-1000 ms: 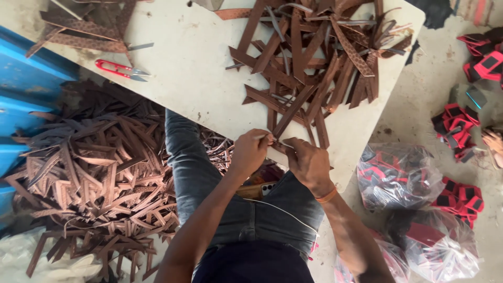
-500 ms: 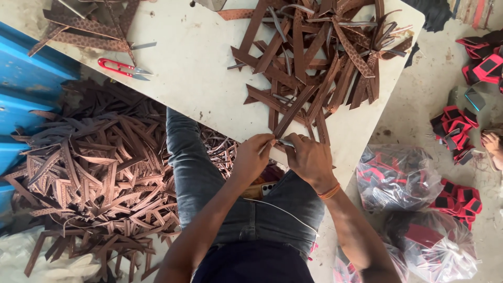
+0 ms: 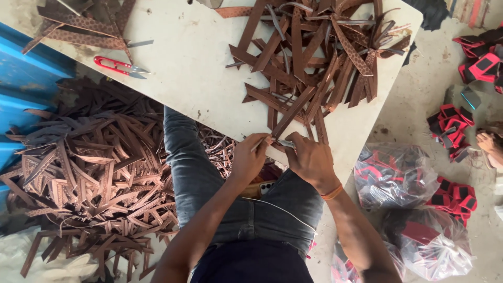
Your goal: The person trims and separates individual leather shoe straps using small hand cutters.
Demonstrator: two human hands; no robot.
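Note:
My left hand (image 3: 250,157) and my right hand (image 3: 309,157) meet at the near edge of a white table (image 3: 199,89), over my lap. Both pinch the near end of a long brown leather strip (image 3: 293,111) that runs up toward a heap of similar brown strips (image 3: 325,47). A small metal piece shows between my fingers at the strip's end; what it is cannot be told. My right wrist wears an orange band. A phone lies on my thigh under my hands.
Red thread snips (image 3: 118,64) lie on the table's left part, near more patterned strips (image 3: 78,21). A big pile of brown strips (image 3: 89,178) covers the floor at left. Clear bags of red and black pieces (image 3: 414,209) sit at right.
My hands have shifted slightly toward the table edge while staying together on the strip's end. The strip heap has not moved.

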